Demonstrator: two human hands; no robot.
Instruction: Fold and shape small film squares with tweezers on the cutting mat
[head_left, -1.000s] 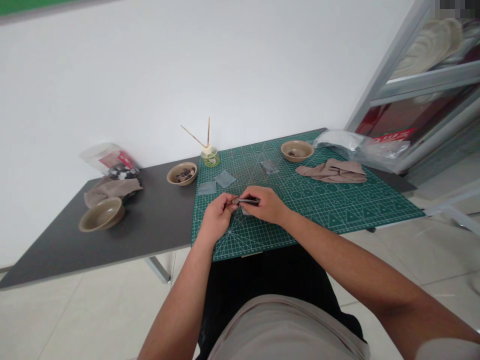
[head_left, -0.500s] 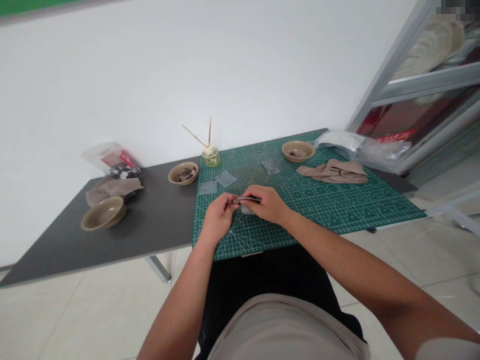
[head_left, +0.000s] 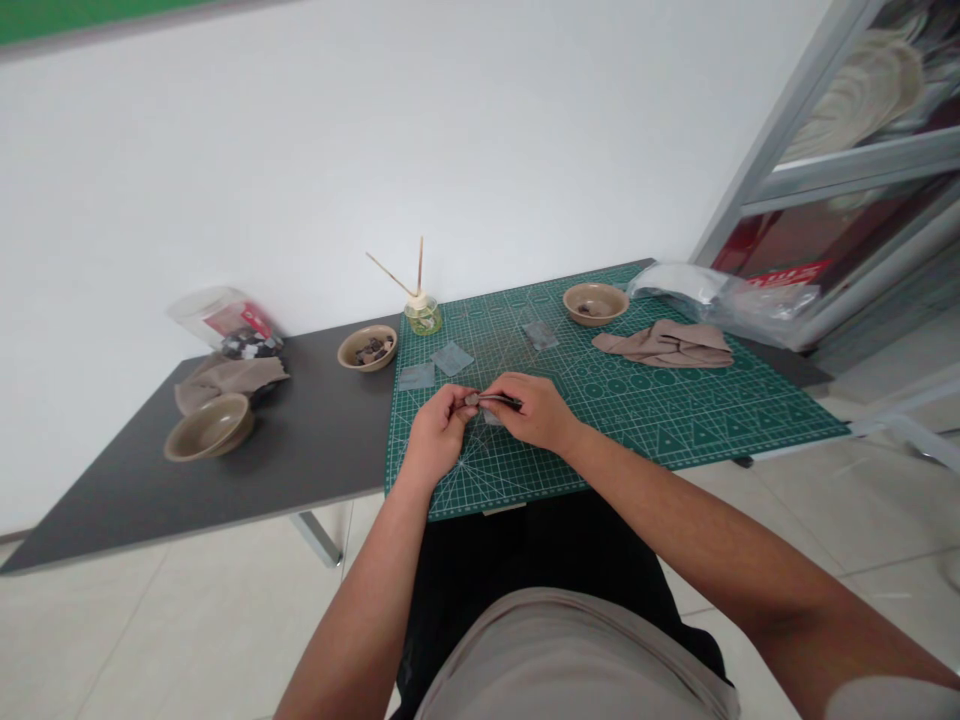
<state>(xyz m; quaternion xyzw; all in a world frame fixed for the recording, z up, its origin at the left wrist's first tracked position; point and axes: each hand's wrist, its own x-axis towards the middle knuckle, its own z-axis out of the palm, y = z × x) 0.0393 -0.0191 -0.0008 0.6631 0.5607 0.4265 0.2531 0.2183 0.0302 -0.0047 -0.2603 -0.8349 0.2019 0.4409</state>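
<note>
Between the fingertips of my left hand (head_left: 439, 430) is a small brownish-grey piece (head_left: 472, 399), like a bit of stone or wood; the hand is closed on it. My right hand (head_left: 531, 408) is closed around a thin, dark grey sheet (head_left: 504, 400), bent over and looking like sandpaper, with its edge at the small piece. Both hands are just above the green cutting mat (head_left: 637, 420). A grey square (head_left: 491, 417) lies partly hidden beneath my right hand. Farther back on the mat are other thin grey squares (head_left: 452, 358).
A bowl with dark and pale pieces (head_left: 367, 348) stands left of the mat; another bowl (head_left: 596, 303) is at its back right, near a brown cloth (head_left: 667, 345) and plastic bag (head_left: 720, 295). A reed diffuser (head_left: 422, 312) stands by the wall. Far left is a tan bowl (head_left: 210, 428).
My hands stay in nearly the same place. The small piece shows more face-on in my left fingers, and the sheet in my right hand has shifted slightly against it.
</note>
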